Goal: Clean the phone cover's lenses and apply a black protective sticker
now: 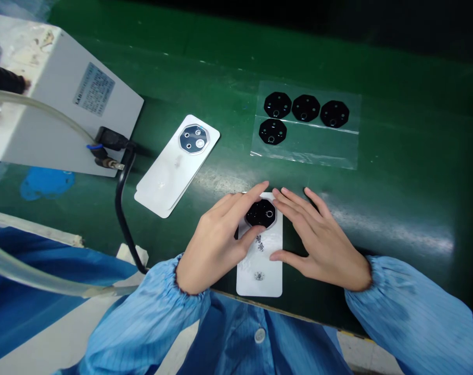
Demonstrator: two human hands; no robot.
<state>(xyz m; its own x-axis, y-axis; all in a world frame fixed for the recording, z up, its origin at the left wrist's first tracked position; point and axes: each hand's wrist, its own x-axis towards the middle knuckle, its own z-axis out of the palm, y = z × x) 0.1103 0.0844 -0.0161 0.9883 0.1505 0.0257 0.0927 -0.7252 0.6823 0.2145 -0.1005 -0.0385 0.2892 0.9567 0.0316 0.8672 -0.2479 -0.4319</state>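
Observation:
A white phone back panel (pixel 271 276) with dark printed characters lies at the bench edge in front of me. At its upper end, a black octagonal lens cover (pixel 259 213) sits over the silver-rimmed camera ring. My left hand (pixel 222 239) has the cover between its thumb, at the lower edge, and its forefinger, along the upper left. My right hand (pixel 318 237) lies over the panel's right side with fingers spread. Its forefinger tip touches the right edge of the cover or ring, and its thumb reaches over the panel's right edge.
A clear plastic sheet (pixel 318 143) with several more black octagonal covers (pixel 305 108) lies farther back. White panels (pixel 166 172), stacked, with a camera ring on top, are at left. Beyond stands a white machine box (pixel 115 99) with a black cable (pixel 121 203) and a hose.

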